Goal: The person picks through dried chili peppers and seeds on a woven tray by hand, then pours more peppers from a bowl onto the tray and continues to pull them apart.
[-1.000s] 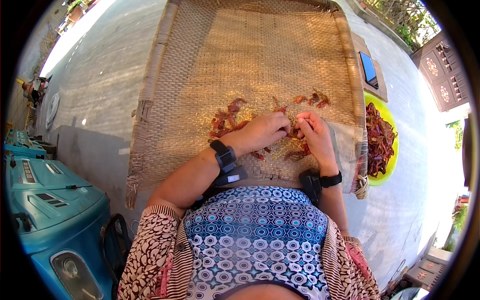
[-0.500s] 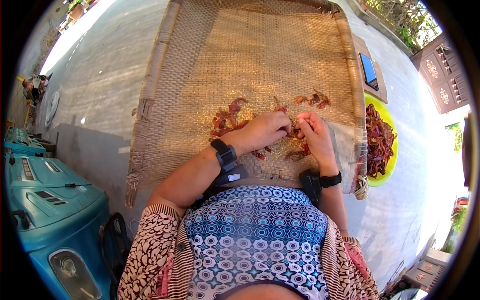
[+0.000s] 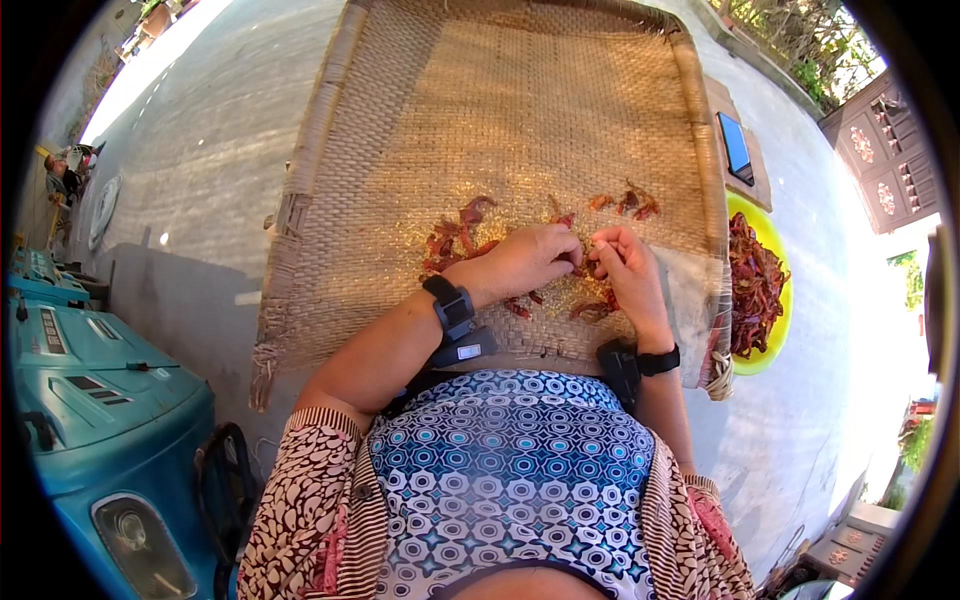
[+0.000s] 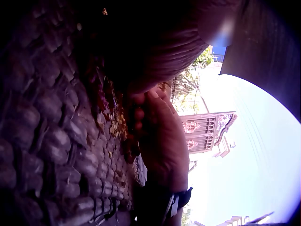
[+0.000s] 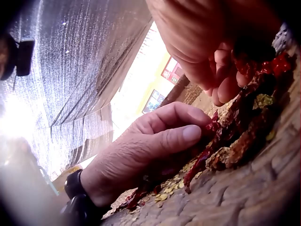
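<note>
Only the head view has shifted slightly; left hand [image 3: 530,260] pinches dried chilli [image 5: 213,125], right hand [image 3: 632,270] curled, grip unclear; advise gentle work low over woven mat [image 3: 540,110].

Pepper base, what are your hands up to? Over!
Left hand: pinching a dried red pepper. Right hand: fingers curled close by, grip unclear. Yellow seeds scattered around, nothing seems blocking.
</note>
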### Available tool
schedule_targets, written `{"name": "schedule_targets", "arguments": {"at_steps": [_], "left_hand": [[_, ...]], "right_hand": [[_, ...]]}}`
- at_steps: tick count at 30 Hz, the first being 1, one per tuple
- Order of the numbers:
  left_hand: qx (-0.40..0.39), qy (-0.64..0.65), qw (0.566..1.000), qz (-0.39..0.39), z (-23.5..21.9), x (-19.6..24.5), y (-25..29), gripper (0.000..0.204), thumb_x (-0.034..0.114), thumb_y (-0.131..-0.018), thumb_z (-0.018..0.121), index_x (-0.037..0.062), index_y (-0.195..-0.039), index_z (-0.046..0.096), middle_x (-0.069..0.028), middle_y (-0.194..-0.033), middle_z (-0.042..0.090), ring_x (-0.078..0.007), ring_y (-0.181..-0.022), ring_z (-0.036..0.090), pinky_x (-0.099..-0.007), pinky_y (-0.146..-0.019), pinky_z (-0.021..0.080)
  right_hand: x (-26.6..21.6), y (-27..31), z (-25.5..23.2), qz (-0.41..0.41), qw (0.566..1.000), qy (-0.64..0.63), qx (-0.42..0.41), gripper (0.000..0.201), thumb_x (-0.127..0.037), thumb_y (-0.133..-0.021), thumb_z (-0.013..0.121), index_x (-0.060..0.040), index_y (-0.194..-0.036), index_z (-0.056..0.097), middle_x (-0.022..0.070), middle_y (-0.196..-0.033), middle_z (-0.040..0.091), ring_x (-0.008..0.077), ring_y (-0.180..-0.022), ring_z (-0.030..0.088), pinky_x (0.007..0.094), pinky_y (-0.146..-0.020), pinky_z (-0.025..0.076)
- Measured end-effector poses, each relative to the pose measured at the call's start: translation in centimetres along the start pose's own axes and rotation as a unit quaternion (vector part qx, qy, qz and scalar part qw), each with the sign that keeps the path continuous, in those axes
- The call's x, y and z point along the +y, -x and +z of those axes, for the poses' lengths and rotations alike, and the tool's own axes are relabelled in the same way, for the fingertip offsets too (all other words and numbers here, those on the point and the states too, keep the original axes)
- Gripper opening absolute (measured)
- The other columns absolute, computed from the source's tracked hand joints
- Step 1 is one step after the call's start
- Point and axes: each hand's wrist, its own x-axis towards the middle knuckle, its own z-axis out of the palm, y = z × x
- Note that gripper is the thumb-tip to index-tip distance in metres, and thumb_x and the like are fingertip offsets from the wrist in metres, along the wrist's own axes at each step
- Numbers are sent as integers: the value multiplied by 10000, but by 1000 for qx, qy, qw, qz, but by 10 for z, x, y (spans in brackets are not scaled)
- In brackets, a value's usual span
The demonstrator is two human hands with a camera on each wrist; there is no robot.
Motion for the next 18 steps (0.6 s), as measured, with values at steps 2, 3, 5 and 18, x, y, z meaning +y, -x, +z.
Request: {"name": "schedule_targets", "arguments": {"at_steps": [2, 3, 5, 18], "left_hand": [[2, 3, 1000, 2, 0, 0, 0, 105, 100, -862, 635, 55, -951, 604, -100, -905, 602, -275, -886, 597, -370, -767, 484], [2, 2, 1000, 5, 0, 0, 0, 105, 99, -861, 635, 55, -951, 604, -101, -906, 603, -276, -884, 597, -370, -767, 484], [3, 2, 1000, 10, -1, 0, 0, 105, 97, -860, 635, 55, -951, 603, -102, -907, 604, -278, -882, 597, -371, -767, 483], [-9, 1, 1000, -5, -2, 1, 1, 113, 96, -857, 635, 58, -960, 609, -97, -908, 600, -272, -889, 597, -366, -775, 482]], "right_hand": [[1, 0, 1, -3, 1000, -12, -1, 102, -103, -953, 557, -33, -1019, 594, -4, -808, 613, 46, -667, 529, 192, -600, 447], [1, 1, 1, -5, 1000, -17, -2, 101, -101, -953, 557, -32, -1017, 594, -5, -808, 613, 45, -668, 529, 192, -601, 447], [0, 2, 1, -8, 1000, -15, 1, 98, -95, -950, 558, -30, -1014, 594, -5, -808, 612, 45, -670, 529, 192, -601, 447], [5, 1, 3, -19, 1000, 5, 7, 92, -90, -943, 567, -25, -1003, 592, -4, -791, 613, 46, -660, 530, 195, -598, 447]]}}
